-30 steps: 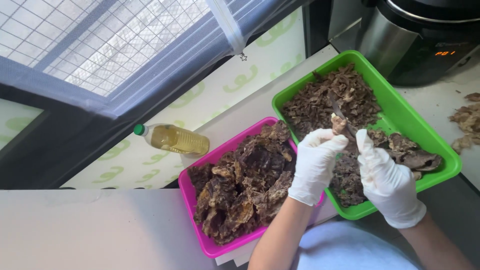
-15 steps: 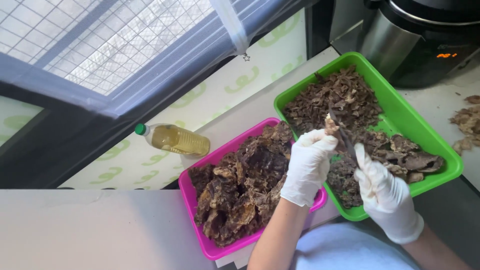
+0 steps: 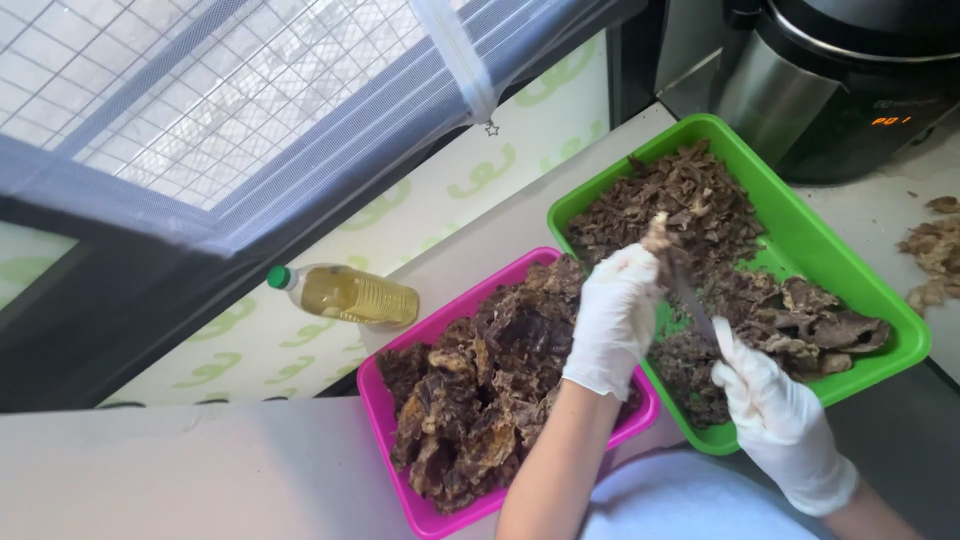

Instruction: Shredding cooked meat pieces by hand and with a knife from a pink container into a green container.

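My left hand [image 3: 615, 315], in a white glove, pinches a small brown dried piece [image 3: 656, 235] and holds it up over the green tray [image 3: 800, 235]. My right hand [image 3: 770, 405], also gloved, grips a knife [image 3: 690, 300] whose blade reaches up to that piece. The green tray holds cut brown dried bits at its far end and larger pieces near my right hand. A pink tray [image 3: 385, 420] to the left is heaped with big dark dried pieces [image 3: 480, 390].
A plastic bottle of yellow oil [image 3: 350, 295] with a green cap lies on its side behind the pink tray. A dark electric cooker [image 3: 840, 80] stands at the back right. Loose dried scraps [image 3: 935, 250] lie on the counter at right. A meshed window is at upper left.
My left hand has lifted the piece up and away from me over the green tray. My right hand has dropped back, and the knife blade now shows between the two hands.
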